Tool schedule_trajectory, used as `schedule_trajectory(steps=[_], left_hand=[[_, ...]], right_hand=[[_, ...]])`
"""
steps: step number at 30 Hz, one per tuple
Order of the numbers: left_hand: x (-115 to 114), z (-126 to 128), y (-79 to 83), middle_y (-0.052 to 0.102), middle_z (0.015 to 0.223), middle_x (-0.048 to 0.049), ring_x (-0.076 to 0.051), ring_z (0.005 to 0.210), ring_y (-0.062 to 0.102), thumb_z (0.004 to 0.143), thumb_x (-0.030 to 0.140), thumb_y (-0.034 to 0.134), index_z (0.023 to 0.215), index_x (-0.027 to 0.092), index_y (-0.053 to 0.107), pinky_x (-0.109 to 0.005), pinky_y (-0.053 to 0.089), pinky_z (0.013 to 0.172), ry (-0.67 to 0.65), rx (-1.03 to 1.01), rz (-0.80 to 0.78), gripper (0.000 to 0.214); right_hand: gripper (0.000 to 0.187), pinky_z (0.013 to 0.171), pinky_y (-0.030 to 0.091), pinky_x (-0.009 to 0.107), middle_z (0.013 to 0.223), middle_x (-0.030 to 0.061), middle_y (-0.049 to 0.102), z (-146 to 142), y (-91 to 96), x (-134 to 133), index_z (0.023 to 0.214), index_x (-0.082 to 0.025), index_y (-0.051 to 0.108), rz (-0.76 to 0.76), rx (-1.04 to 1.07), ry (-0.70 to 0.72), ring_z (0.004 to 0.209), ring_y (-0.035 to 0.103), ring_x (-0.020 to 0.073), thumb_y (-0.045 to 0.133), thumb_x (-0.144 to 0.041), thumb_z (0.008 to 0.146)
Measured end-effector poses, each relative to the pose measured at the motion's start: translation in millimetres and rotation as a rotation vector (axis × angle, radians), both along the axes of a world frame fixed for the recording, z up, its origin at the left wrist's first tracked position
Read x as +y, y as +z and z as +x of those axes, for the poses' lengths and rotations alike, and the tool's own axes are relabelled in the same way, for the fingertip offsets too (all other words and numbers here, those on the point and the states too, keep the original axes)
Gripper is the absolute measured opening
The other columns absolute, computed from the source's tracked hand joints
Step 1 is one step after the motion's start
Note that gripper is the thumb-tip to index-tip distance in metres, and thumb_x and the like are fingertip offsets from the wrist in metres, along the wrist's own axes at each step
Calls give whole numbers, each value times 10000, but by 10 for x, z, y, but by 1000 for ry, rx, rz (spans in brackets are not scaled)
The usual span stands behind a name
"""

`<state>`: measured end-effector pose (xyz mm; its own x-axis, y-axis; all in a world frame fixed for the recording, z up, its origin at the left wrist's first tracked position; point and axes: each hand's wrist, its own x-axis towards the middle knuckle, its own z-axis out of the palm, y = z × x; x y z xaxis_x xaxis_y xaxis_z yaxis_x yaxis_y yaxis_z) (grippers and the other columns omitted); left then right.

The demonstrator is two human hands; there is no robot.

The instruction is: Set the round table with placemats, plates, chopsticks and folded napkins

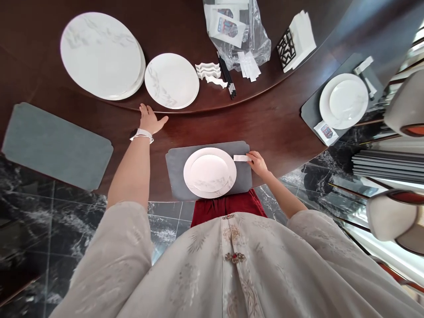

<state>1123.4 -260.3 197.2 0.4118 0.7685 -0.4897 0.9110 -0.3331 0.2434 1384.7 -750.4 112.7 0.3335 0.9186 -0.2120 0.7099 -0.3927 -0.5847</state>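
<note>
Seen from above, left to right: a grey-green suede-like placemat [56, 145] with notched corners lies at the edge of a dark polished wooden table [265, 126]. Beyond it are a stack of large white marble-veined plates [101, 55] and a single smaller white plate with grey leaf veining [171, 81]. Next come white wavy ceramic chopstick rests [207, 70], black chopsticks [227, 76], a clear plastic bag [238, 33] and folded white napkins in a black lattice holder [296, 42].

The left hand [150, 120] is open, fingers spread, palm down on the table, holding nothing. Directly ahead, a slate-grey placemat [175, 172] bears two stacked white plates [210, 172]. The right hand [256, 163] pinches a narrow white paper packet [241, 158] between its fingers, just right of these plates and above the mat.

At far right, a dark grey placemat [309, 110] also bears two stacked white plates [343, 100]. Two places thus carry plates, while the plate stack, chopsticks and rests lie off the mats.
</note>
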Motion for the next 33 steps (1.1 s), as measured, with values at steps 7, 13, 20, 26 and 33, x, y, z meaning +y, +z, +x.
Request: schedule_trajectory(steps=[7,13,20,26,33], left_hand=[[53,20,18,-57,1653,-309,-419,1549,-33,929,463,638,1528,-142,73,-600,102,1249,24,39,-11,1021],[73,15,-18,-75,1644,-325,-445,1540,-51,894,453,690,1522,-159,63,-607,80,1245,26,15,-17,1078],[132,-39,-149,-102,1622,-363,-478,1523,-85,864,491,710,1507,-191,37,-594,52,1242,-16,48,2,1154],[242,-195,-148,-101,1624,-361,-471,1528,-97,824,587,658,1536,-167,47,-566,70,1248,-81,73,10,1204],[515,-498,-17,-50,1666,-280,-417,1554,-24,809,604,593,1595,-29,102,-571,216,1224,-88,42,-37,1122]], right_hand=[[449,1066,481,465,1255,136,606,20,80,75,1241,-230,678,-69,56,-156,1211,551,273,500,-135,840],[397,1037,498,449,1234,134,601,-35,210,71,1206,-243,698,-101,78,-221,1190,572,275,559,-187,838],[387,865,570,398,1169,131,647,372,404,864,1200,-190,684,45,84,-239,1047,628,251,600,-345,855],[356,960,533,411,1166,150,647,773,491,2958,1195,-142,640,155,-51,-465,1059,623,221,475,-351,958],[377,986,493,591,1113,192,623,943,338,3509,1005,-61,673,-31,-59,-492,1143,624,322,586,-422,938]])
